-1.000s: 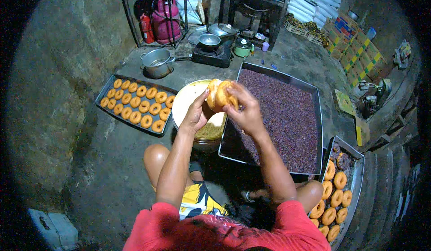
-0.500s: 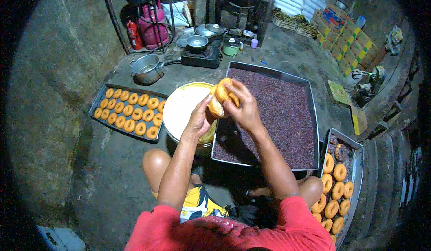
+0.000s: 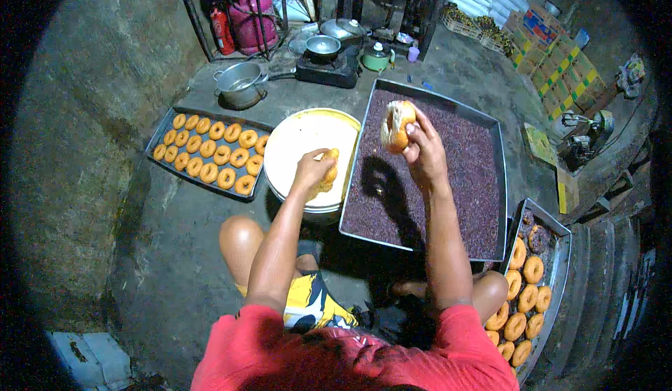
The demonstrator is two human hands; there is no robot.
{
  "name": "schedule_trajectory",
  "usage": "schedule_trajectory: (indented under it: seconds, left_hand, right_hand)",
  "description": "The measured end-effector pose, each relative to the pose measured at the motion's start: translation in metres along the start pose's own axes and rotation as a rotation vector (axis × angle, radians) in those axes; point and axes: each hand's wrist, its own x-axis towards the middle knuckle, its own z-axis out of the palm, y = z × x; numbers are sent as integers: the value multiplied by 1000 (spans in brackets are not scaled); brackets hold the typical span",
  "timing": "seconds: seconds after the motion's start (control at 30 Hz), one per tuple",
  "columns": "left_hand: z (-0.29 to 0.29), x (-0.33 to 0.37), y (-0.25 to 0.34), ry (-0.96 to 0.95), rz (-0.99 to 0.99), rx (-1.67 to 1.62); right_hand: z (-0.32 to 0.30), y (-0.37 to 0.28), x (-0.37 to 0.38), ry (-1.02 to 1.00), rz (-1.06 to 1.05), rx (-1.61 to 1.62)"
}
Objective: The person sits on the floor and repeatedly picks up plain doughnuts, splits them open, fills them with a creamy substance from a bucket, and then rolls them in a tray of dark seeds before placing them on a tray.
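My right hand (image 3: 425, 151) holds up a ring doughnut (image 3: 399, 126) over a large tray (image 3: 505, 181) of dark purple-brown sprinkles (image 3: 455, 160). White coating shows on the doughnut's left side. My left hand (image 3: 311, 174) grips another doughnut (image 3: 329, 171), partly hidden by the fingers, low over a round tub (image 3: 315, 209). Its top is white, with yellow along the rim; whether the doughnut touches it I cannot tell. The right hand's shadow falls across the sprinkles.
A tray of plain doughnuts (image 3: 208, 172) lies left of the tub; another tray of doughnuts (image 3: 526, 298) stands by my right knee. Behind are a saucepan (image 3: 241, 85), a stove (image 3: 327, 69), a green pot (image 3: 378, 57), a pink gas cylinder (image 3: 253, 23) and cardboard boxes (image 3: 553, 69).
The two doughnuts, held together before, are now apart. My right hand has moved right over the sprinkles; my left hand stays over the tub. The view has shifted slightly.
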Motion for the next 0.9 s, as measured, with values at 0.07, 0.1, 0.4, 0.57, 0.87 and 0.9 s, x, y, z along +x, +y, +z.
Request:
schedule_trajectory:
  seconds: [0.07, 0.1, 0.4, 0.57, 0.87, 0.9]
  left_hand:
    - [-14, 4, 16, -133, 9, -445]
    - [-20, 3, 25, -217, 56, -610]
    - [-8, -41, 66, -410, 232, -903]
    - [11, -44, 61, -414, 186, -931]
    - [22, -60, 82, -45, 578, -48]
    - [24, -58, 78, -36, 572, -86]
  right_hand:
    - [0, -3, -8, 35, -38, -101]
    - [8, -5, -11, 8, -75, -207]
    - [57, 20, -28, -34, -445, -969]
    - [60, 15, -27, -85, -586, -984]
    - [16, 24, -12, -10, 194, -110]
    - [-4, 29, 5, 44, 103, -226]
